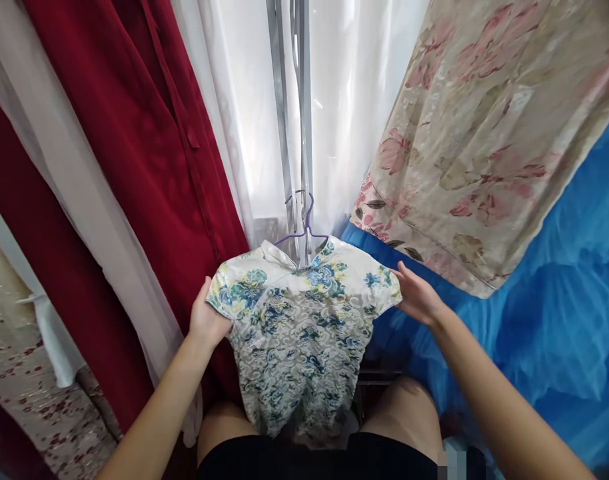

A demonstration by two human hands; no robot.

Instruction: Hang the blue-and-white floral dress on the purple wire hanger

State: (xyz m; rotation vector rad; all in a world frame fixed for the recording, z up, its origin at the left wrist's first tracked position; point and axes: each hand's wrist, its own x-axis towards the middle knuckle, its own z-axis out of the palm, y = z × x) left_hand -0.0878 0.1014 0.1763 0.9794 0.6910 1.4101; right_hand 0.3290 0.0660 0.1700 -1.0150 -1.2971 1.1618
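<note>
**A:** Nearest item?

**B:** Black shorts [304, 460], at the bottom edge, with a bare thigh [224, 423] on each side. Both forearms rise from there towards the dress [299, 333].

**A:** Dress position?

**B:** Centre of view, above the thighs. It is short-sleeved and pale, with a blue and green floral print. It hangs upright on a purple hanger [304, 223], front towards the camera. The hanger hook sits against a vertical metal bar [284, 100]. What the hook hangs from cannot be seen.

**A:** Left hand [207, 319]?

**B:** Closed on the edge of the sleeve on the person's left side. The thumb lies over the front of the cloth and the fingers are hidden behind it.

**A:** Right hand [417, 297]?

**B:** Spread wide, with the palm turned towards the dress. The fingertips touch the hem of the other sleeve. No pinch on the cloth is visible.

**A:** Surroundings?

**B:** Left of the dress hangs a red garment [149, 147], just beside the left hand. Further left is a white cloth [69, 173]. Behind the bar is a sheer white curtain [354, 100], lit from behind. At upper right is a beige cloth [489, 133] with a pink flower print; its lower edge hangs above the right hand, apart from it. Blue fabric [559, 313] fills the right side, behind and under the right forearm.
</note>
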